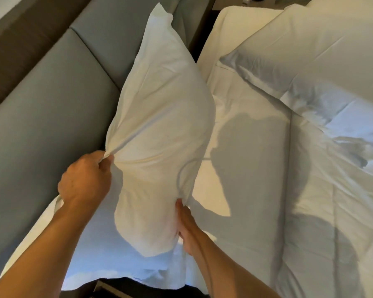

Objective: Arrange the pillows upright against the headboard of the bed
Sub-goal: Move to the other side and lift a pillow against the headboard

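Observation:
A white pillow (159, 117) stands on edge in the middle of the view, leaning along the grey padded headboard (52, 108) on its left. My left hand (85, 179) pinches a bunch of the pillowcase at the pillow's left side. My right hand (186, 224) grips the fabric at its lower right edge, fingers partly tucked under. A second white pillow (108, 259) lies flat beneath it near the bottom of the view, partly hidden by my arms.
The white bed sheet (246, 168) spreads to the right, with a rumpled white duvet (310, 61) folded back at upper right. A dark wooden strip (13, 50) runs above the headboard. A nightstand edge (252, 0) shows at the top.

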